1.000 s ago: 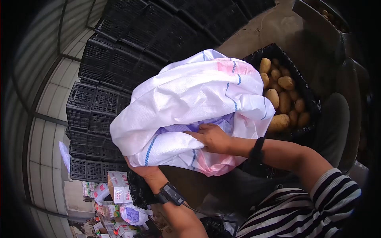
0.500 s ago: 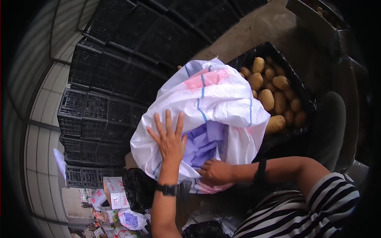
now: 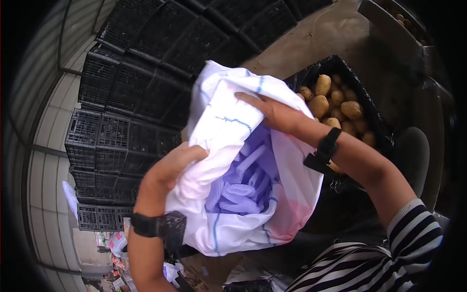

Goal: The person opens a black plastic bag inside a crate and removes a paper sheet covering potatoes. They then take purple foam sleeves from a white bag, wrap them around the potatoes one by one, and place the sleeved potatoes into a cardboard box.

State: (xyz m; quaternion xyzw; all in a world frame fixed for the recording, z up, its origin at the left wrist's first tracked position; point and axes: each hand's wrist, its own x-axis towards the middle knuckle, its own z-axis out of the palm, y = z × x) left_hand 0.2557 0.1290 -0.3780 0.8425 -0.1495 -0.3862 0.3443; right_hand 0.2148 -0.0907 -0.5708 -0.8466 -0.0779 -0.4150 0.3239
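Observation:
A white woven sack [image 3: 296, 204] with blue stripes and pink patches stands open in front of me. Lavender, soft-looking folded pieces with ribbed edges [image 3: 241, 190] lie inside; I cannot make out their exact kind. My left hand [image 3: 182, 160] grips the sack's rim on the left, fingers closed round the fabric. At the far side, my right hand [image 3: 262, 109] reaches over the mouth and holds the folded rim, its fingers partly hidden. Between both hands a flap of the sack is stretched over part of the opening.
Stacked black plastic crates [image 3: 114, 131] line the left and back. To the right, a box lined with black plastic [image 3: 372, 104] holds potatoes [image 3: 351, 110]. Cartons and bags [image 3: 116, 243] lie at the lower left. A grey knee [image 3: 411, 155] is close on the right.
My left hand went from lying spread on the sack to gripping its rim. My right hand moved from the near side to the far rim. The sack's mouth is wider and shows more lavender pieces.

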